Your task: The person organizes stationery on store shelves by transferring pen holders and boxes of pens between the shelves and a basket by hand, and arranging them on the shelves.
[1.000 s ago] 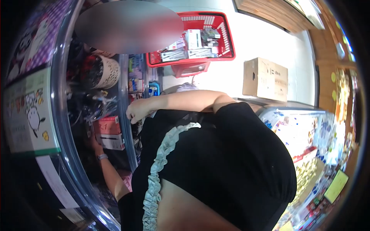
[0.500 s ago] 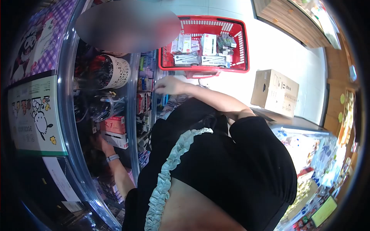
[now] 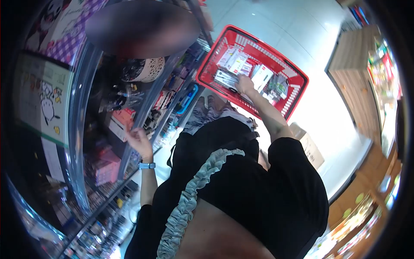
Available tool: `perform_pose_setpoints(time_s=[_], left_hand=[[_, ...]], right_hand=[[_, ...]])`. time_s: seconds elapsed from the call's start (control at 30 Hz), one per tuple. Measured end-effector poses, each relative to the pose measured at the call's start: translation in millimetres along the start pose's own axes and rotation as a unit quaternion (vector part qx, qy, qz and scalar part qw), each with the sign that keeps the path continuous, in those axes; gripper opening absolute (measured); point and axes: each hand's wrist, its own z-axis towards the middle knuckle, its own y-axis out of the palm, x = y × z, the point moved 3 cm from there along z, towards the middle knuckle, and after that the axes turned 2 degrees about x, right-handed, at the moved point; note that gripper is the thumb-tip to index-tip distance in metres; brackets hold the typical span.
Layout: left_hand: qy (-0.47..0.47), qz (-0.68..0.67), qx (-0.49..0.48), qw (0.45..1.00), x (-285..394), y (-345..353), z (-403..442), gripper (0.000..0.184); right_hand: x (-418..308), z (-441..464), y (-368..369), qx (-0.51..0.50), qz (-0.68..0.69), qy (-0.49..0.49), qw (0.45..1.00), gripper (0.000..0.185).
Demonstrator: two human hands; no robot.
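My left hand (image 3: 139, 141), with a blue-banded watch on its wrist, is at the shelf edge, fingers apart, beside a red box (image 3: 124, 116) and a white box (image 3: 117, 128). Nothing shows in its grasp. My right hand (image 3: 245, 85) reaches into a red plastic basket (image 3: 276, 54), its fingers closed at the edge of the small boxes (image 3: 226, 78) there. What it grips is too small to make out. White boxes (image 3: 261, 77) and dark-and-green packs (image 3: 278, 86) lie in the basket too.
Shelves on the left hold a white perforated pot (image 3: 152, 70), pink packs (image 3: 107, 166) and a Pochacco-style picture board (image 3: 45, 101). A blue-handled item (image 3: 187, 99) hangs by the shelf. A cardboard box (image 3: 311, 151) stands on the floor, right of my arm. Wooden cabinets (image 3: 355, 73) are at the right.
My right hand has moved from beside the shelf into the basket. My left hand has drawn back from deep in the shelf to its edge. The view has turned, so the basket appears tilted.
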Motion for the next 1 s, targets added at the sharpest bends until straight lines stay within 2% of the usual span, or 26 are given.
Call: perform_pose_setpoints(time_s=[0.13, 0.2, 0.27, 0.37, 0.4, 0.47, 0.53, 0.63, 0.73, 0.77, 0.87, 0.93, 1.0], left_hand=[[0.0, 0.011, -0.078, 0.997, 21, 28, -52, 0.056], [-0.03, 0.057, -0.089, 0.994, 29, 33, -74, 0.056], [-0.055, 0.064, -0.086, 0.993, 28, 32, -95, 0.059], [-0.098, 0.095, -0.059, 0.989, 28, 24, -119, 0.054], [-0.146, 0.087, -0.065, 0.983, 37, 22, -123, 0.051], [-0.181, 0.096, -0.055, 0.977, 45, 16, -134, 0.045], [-0.188, 0.112, -0.054, 0.974, 45, 13, -144, 0.043], [-0.18, 0.142, -0.07, 0.971, 39, 16, -157, 0.041], [-0.168, 0.14, -0.104, 0.97, 36, 23, -163, 0.039], [-0.166, 0.143, -0.111, 0.969, 37, 24, -163, 0.039], [-0.148, 0.126, -0.141, 0.971, 39, 26, -155, 0.036], [-0.094, 0.12, -0.141, 0.978, 24, 31, -152, 0.033], [-0.109, 0.103, -0.154, 0.977, 21, 35, -143, 0.032]], right_hand=[[12, 23, 11, -0.015, -0.05, -0.057, 0.997, 0.052], [17, 37, 21, -0.102, -0.085, -0.057, 0.989, 0.058], [33, 54, 45, -0.095, -0.045, -0.093, 0.99, 0.067], [45, 66, 60, -0.064, -0.096, -0.157, 0.981, 0.081], [50, 76, 65, -0.077, -0.125, -0.168, 0.975, 0.085], [47, 83, 60, -0.051, -0.103, -0.203, 0.972, 0.083], [71, 116, 81, -0.092, -0.036, -0.209, 0.973, 0.078], [68, 118, 83, -0.086, -0.042, -0.2, 0.975, 0.071], [43, 98, 65, -0.114, -0.109, -0.201, 0.967, 0.067], [37, 92, 57, -0.151, -0.083, -0.19, 0.966, 0.07], [59, 99, 66, -0.121, 0.072, -0.23, 0.963, 0.068], [52, 79, 42, -0.142, 0.173, -0.289, 0.931, 0.063], [42, 51, 7, -0.108, 0.112, -0.263, 0.952, 0.058]])
